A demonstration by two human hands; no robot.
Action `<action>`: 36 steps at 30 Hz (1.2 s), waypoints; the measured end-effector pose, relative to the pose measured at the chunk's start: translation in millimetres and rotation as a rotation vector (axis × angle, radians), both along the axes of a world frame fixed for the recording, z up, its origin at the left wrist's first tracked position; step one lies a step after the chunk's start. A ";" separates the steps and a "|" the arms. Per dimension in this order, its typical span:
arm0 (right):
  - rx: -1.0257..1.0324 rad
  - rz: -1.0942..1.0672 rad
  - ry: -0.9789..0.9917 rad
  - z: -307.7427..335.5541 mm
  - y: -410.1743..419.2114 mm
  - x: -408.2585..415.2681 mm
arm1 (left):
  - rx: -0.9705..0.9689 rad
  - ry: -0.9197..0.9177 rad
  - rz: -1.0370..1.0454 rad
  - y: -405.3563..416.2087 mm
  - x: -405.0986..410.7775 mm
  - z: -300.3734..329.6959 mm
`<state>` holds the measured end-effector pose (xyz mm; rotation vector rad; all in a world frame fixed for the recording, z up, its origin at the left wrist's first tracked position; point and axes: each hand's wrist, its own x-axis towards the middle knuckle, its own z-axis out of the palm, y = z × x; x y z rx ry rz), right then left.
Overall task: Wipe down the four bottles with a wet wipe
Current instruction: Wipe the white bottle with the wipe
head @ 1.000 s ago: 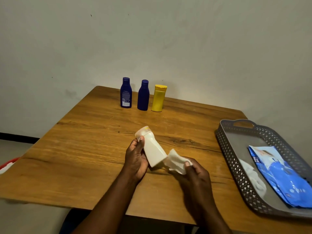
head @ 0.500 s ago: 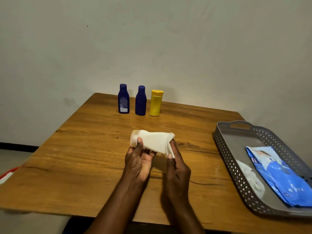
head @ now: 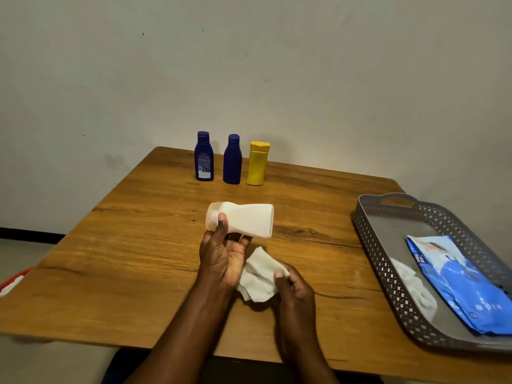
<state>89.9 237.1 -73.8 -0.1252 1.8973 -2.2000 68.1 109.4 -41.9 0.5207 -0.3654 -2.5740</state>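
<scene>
My left hand [head: 221,256] holds a white bottle [head: 243,219] sideways above the table, cap end to the left, thumb across its neck. Just below and to the right, my right hand [head: 293,289] grips a crumpled white wet wipe [head: 259,275], which is off the bottle. At the table's far edge stand three upright bottles in a row: a blue bottle with a label [head: 204,157], a plain blue bottle [head: 232,159] and a yellow bottle [head: 257,163].
A grey perforated tray [head: 388,217] sits at the right of the wooden table [head: 124,259], holding a blue wipes pack [head: 462,284] and a used white wipe [head: 415,286]. A red and white object [head: 11,281] shows past the table's left edge.
The bottle went from tilted to lying sideways in my left hand. My right hand wiped along it with the wipe, then pulled the wipe down off the bottle.
</scene>
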 end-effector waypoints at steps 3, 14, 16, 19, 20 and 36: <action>0.106 0.036 -0.070 2.8 10.0 -13.8 | -0.074 -0.002 0.011 -7.9 2.7 1.1; 1.102 0.099 0.585 1.9 31.1 -31.1 | -0.516 -0.111 -0.158 -17.6 14.9 -8.8; 1.142 0.083 0.602 2.0 35.3 -33.8 | -0.621 -0.120 -0.220 -17.6 17.1 -8.8; 1.103 0.092 0.620 1.8 39.2 -39.1 | -0.771 -0.116 -0.297 -16.1 18.5 -6.3; 1.050 0.115 0.624 2.8 38.7 -41.5 | -0.823 -0.115 -0.305 -15.7 18.1 -5.4; 0.571 0.213 0.538 16.8 -2.5 -69.5 | -1.049 -0.132 -0.422 -23.0 11.5 -13.1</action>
